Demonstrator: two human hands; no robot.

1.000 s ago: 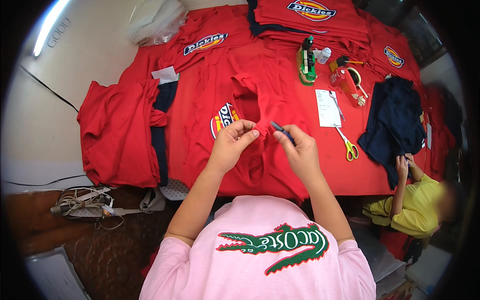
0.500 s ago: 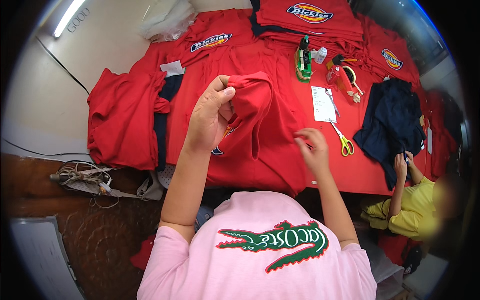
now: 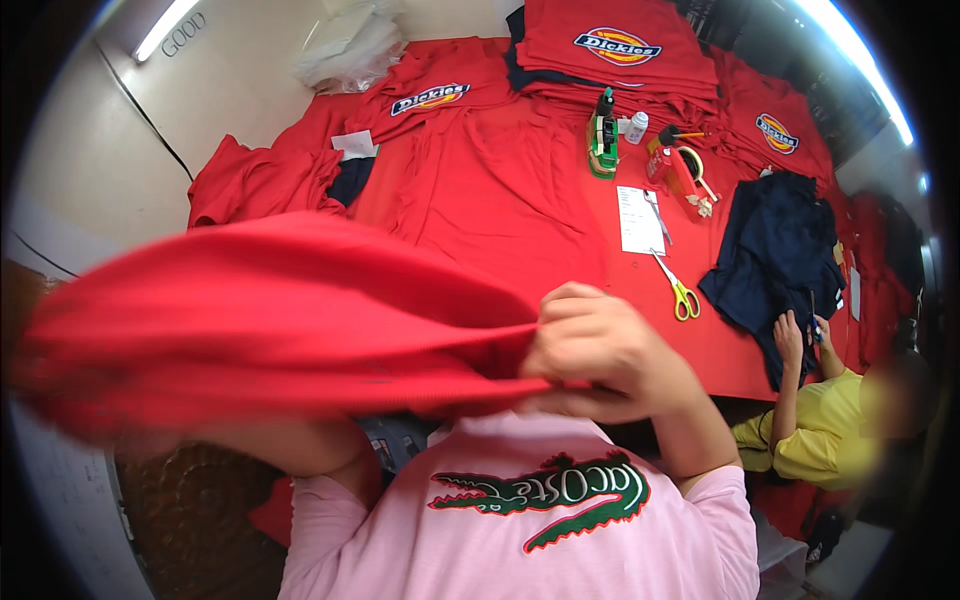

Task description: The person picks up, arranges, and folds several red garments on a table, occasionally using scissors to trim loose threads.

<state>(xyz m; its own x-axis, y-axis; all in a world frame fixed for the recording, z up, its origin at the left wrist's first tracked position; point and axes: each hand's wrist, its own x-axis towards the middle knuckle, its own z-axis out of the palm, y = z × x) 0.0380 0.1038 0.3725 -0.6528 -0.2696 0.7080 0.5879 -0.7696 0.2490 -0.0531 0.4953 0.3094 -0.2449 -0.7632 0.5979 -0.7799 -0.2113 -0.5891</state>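
A red shirt (image 3: pixel 270 320) is stretched sideways in front of me above the near table edge, its left part smeared by motion. My right hand (image 3: pixel 600 350) is closed round the shirt's right end, fingers curled over the cloth. The forearm of my left arm runs out to the left beneath the shirt; my left hand itself is hidden by the blurred cloth. Another red shirt (image 3: pixel 490 190) lies spread on the table beyond. To the right of my right hand rest yellow-handled scissors (image 3: pixel 684 300), apart from it.
On the table stand a green tape dispenser (image 3: pixel 603 145), a white bottle (image 3: pixel 637 127) and a red tape dispenser (image 3: pixel 682 175), near a paper sheet (image 3: pixel 638 222). Folded red shirts (image 3: pixel 620 85) are stacked behind. At right, a co-worker in yellow (image 3: pixel 815 420) handles a navy garment (image 3: pixel 775 240).
The red shirt has swung left and spread out wide. My right hand, which was free, now grips its end. My left hand has dropped down and left, behind the cloth.
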